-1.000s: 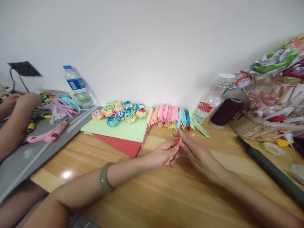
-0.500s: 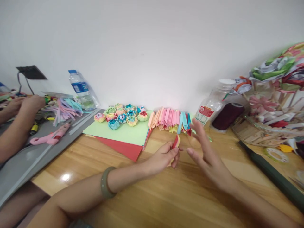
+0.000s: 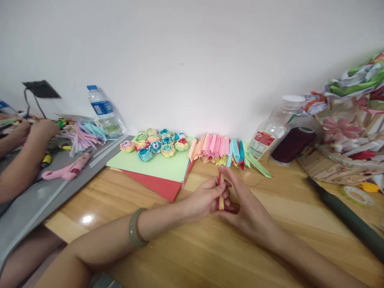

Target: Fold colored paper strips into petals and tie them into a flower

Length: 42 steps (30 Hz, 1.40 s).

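Observation:
Above the wooden table, my left hand (image 3: 207, 200) is closed round a small stack of folded red and yellow paper strips (image 3: 221, 191), held upright. My right hand (image 3: 244, 204) curves round the same stack, its fingers at the top end and its thumb near the bottom end. Behind the hands stands a row of folded paper pieces (image 3: 214, 148) in orange, pink, blue and red. Several paper flowers (image 3: 156, 147) lie on light green paper (image 3: 150, 170), with red paper (image 3: 162, 189) under it.
On the left are a person's hands (image 3: 45, 130), a pink glue gun (image 3: 68, 170), paper strips and a water bottle (image 3: 103, 110). At right stand a clear jar (image 3: 270, 132), a dark thread spool (image 3: 293, 145), a basket (image 3: 318, 164) and a dark green rod (image 3: 345, 216).
My right hand has moved left and down, from apart to the ends of the stack. The stack now stands upright in my left hand. Green folded paper beside the row has come into view.

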Tool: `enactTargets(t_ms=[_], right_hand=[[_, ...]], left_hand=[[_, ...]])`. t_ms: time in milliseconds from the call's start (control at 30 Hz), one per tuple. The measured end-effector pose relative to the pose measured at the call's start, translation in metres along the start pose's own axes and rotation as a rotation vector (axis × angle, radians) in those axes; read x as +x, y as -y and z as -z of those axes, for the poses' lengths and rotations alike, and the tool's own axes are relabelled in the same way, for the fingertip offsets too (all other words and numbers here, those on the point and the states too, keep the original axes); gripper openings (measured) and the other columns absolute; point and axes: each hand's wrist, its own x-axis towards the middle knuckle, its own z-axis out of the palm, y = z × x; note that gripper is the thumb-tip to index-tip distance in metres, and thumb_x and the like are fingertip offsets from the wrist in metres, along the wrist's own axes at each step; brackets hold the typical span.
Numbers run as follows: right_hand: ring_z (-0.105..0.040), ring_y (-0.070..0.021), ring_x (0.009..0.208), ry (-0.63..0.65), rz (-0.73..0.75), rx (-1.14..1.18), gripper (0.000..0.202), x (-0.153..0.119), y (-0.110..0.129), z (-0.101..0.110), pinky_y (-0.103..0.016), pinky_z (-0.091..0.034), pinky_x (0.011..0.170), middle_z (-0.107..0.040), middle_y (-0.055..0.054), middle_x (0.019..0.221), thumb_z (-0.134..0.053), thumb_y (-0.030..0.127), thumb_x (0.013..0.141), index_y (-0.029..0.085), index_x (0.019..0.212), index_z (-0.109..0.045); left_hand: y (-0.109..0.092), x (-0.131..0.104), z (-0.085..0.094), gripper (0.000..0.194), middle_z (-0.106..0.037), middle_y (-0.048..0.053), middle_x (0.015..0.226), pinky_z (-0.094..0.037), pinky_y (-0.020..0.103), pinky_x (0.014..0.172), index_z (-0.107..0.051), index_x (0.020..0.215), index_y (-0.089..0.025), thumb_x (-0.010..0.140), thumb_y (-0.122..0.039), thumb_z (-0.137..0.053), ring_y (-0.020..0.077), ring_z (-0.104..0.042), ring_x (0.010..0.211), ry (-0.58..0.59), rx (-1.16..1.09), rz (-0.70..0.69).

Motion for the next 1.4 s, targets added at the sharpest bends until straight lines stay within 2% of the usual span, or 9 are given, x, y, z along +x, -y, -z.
enactTargets(t_ms=[467,600,733,900,1000,1067,1167,1267,1400], right_hand=[[-0.034,-0.0254,0.124,-0.037,-0.056,0.080,0.079,0.002,-0.002,0.005,-0.042,-0.036,0.097,-0.033,-0.007,0.138,-0.062,0.035,0.071,0.031,0.136,-0.017],[-0.054,-0.0211,0.096,-0.152,-0.266,0.260,0.051,0.012,-0.002,0.028,-0.037,-0.046,0.080,-0.053,-0.008,0.109,-0.044,0.047,0.080,0.025,0.125,-0.039],[-0.056,-0.0168,0.067,0.100,-0.452,0.384,0.043,0.020,-0.002,0.041,-0.032,-0.046,0.064,-0.061,-0.004,0.074,-0.056,0.052,0.068,0.016,0.091,-0.062],[-0.054,-0.0134,0.061,0.145,-0.561,0.438,0.035,0.021,-0.007,0.045,-0.030,-0.044,0.064,-0.062,-0.002,0.068,-0.063,0.045,0.062,0.014,0.080,-0.063],[-0.053,-0.0117,0.058,0.122,-0.605,0.407,0.033,0.017,-0.019,0.049,-0.029,-0.044,0.061,-0.062,-0.001,0.065,-0.063,0.043,0.063,0.014,0.080,-0.063],[-0.053,-0.0113,0.055,0.138,-0.624,0.357,0.034,0.013,-0.029,0.050,-0.027,-0.044,0.056,-0.060,0.000,0.063,-0.060,0.043,0.066,0.014,0.083,-0.062],[-0.055,-0.0118,0.052,0.176,-0.600,0.276,0.032,0.006,-0.038,0.045,-0.026,-0.045,0.052,-0.060,0.000,0.061,-0.056,0.039,0.070,0.014,0.090,-0.058],[-0.057,-0.0132,0.054,0.176,-0.535,0.176,0.028,0.003,-0.037,0.037,-0.025,-0.044,0.051,-0.062,-0.001,0.063,-0.052,0.034,0.074,0.014,0.093,-0.056],[-0.059,-0.0157,0.065,0.132,-0.420,-0.038,0.024,0.006,-0.029,0.038,-0.025,-0.041,0.057,-0.066,-0.002,0.072,-0.052,0.037,0.076,0.019,0.091,-0.060]], left_hand=[[-0.004,-0.001,0.001,0.036,-0.039,-0.006,0.056,-0.026,0.020,0.044,-0.042,0.071,-0.016,0.065,-0.042,-0.065,0.0044,-0.037,0.046,0.029,0.076,-0.011],[-0.004,-0.002,0.002,0.038,-0.036,-0.007,0.054,-0.026,0.020,0.043,-0.043,0.075,-0.016,0.066,-0.049,-0.061,0.0047,-0.034,0.044,0.115,0.272,0.025],[-0.002,-0.004,0.004,0.038,-0.036,-0.007,0.055,-0.026,0.021,0.043,-0.044,0.077,-0.016,0.070,-0.052,-0.054,0.0049,-0.034,0.044,0.181,0.517,0.114],[-0.005,-0.004,0.005,0.030,-0.046,-0.003,0.063,-0.034,0.022,0.051,-0.047,0.083,-0.016,0.076,-0.044,-0.050,0.0067,-0.043,0.050,0.174,0.696,0.122],[-0.022,-0.006,0.007,0.028,-0.058,0.002,0.074,-0.037,0.024,0.059,-0.055,0.089,-0.016,0.077,-0.040,-0.049,0.0117,-0.052,0.063,0.128,1.006,-0.026],[-0.041,-0.006,0.009,0.024,-0.062,0.003,0.078,-0.037,0.025,0.064,-0.061,0.086,-0.018,0.077,-0.037,-0.050,0.0146,-0.054,0.069,-0.036,1.280,-0.258],[-0.071,-0.003,0.014,0.023,-0.065,0.004,0.090,-0.039,0.025,0.073,-0.064,0.090,-0.020,0.078,-0.032,-0.049,0.0177,-0.056,0.083,-0.237,1.395,-0.453],[-0.086,0.003,0.020,0.022,-0.067,0.003,0.090,-0.041,0.026,0.073,-0.064,0.089,-0.018,0.078,-0.027,-0.048,0.0168,-0.058,0.083,-0.314,1.413,-0.488],[-0.084,0.007,0.023,0.023,-0.068,0.003,0.089,-0.043,0.025,0.072,-0.064,0.090,-0.017,0.078,-0.028,-0.048,0.0160,-0.059,0.082,-0.270,1.392,-0.495]])
